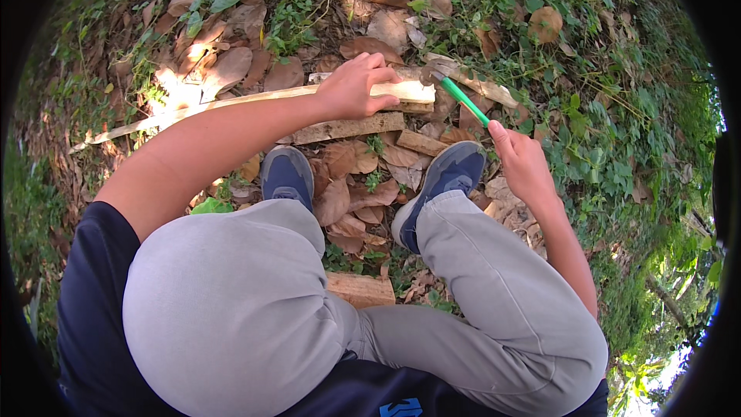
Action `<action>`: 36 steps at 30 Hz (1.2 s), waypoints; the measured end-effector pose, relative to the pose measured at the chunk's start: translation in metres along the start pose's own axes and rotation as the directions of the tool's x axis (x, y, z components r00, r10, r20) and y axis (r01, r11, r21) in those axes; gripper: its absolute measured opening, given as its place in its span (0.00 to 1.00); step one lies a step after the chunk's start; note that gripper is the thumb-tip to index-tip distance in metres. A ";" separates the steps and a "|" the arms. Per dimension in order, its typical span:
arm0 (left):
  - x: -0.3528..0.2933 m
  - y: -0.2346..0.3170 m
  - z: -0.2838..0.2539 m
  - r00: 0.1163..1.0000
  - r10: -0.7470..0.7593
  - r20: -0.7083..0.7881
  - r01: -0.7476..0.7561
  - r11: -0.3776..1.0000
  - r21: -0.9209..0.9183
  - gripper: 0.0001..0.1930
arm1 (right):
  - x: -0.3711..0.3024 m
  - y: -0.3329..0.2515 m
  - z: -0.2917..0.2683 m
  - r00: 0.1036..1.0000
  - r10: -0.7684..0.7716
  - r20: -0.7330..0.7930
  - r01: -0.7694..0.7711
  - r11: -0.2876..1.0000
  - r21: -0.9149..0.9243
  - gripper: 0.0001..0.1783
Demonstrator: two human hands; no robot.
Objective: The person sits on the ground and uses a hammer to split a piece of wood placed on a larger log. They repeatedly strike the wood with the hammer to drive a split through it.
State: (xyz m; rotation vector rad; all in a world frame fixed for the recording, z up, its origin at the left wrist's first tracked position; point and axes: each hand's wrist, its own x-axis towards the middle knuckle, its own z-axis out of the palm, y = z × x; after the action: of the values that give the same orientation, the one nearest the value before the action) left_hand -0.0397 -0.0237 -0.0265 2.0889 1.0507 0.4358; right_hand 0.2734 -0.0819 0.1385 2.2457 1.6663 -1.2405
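My left hand (356,86) is wrapped over a long, pale strip of wood (255,98) near its right end. The strip's broken-looking end (414,93) sticks out to the right of my fingers, and its thin far part runs out to the left. In my closed right hand (519,156) is a hammer with a green handle (467,100), tilted up to the left. Its small head (437,76) lies just beyond the strip's end; I cannot tell whether they touch. Beneath the strip rests a shorter wooden board (347,128) on the leaves.
Another wood piece (482,86) lies behind the hammer, and a short block (421,143) sits by my right shoe (444,181). My left shoe (287,174) is close to the board. Under my legs is a wooden block (360,289). Dry leaves and green plants cover the ground.
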 end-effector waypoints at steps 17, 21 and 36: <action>0.000 -0.001 0.001 1.000 0.014 -0.018 -0.015 1.000 -0.021 0.21 | -0.007 0.005 0.010 0.999 -0.032 -0.020 0.035 0.974 0.222 0.40; 0.001 -0.002 0.002 0.999 0.036 -0.033 -0.036 0.999 0.000 0.21 | -0.011 0.012 0.008 1.000 0.007 0.015 -0.009 0.989 0.146 0.40; -0.002 -0.003 0.001 0.999 0.039 -0.036 -0.040 0.999 -0.024 0.21 | -0.017 -0.009 0.001 0.998 -0.060 -0.018 0.059 0.996 -0.063 0.32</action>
State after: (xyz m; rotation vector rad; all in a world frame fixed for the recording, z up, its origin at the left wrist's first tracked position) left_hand -0.0419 -0.0246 -0.0289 2.0904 1.0208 0.5041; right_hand 0.2635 -0.0918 0.1520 2.1948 1.7657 -1.1656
